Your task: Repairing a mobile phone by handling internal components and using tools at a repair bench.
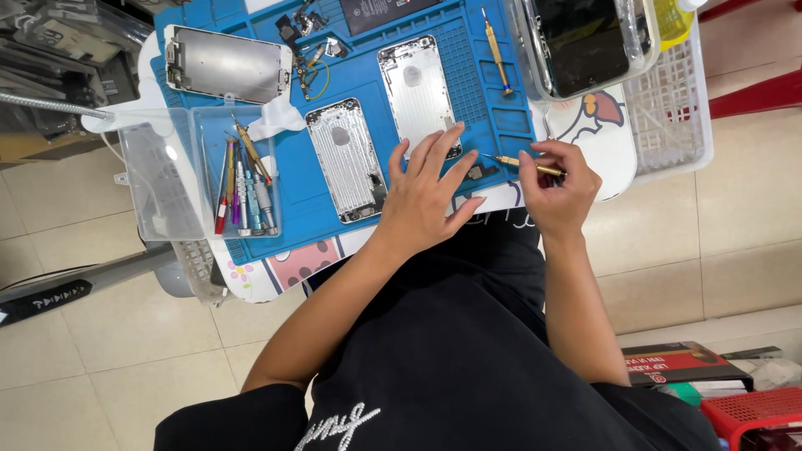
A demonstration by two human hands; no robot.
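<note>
While your left hand [426, 196] lies flat, fingers spread, on the blue mat [301, 179] over the lower end of a silver phone shell [418, 92], your right hand [558, 188] pinches a brass screwdriver [522, 164], its tip aimed at a small dark part [478, 173] just beside your left fingertips. Hold the tip steady and upright on it. A second shell [347, 159] lies close by on the left, and the clear tool tray [238, 175] sits beyond it, well apart.
</note>
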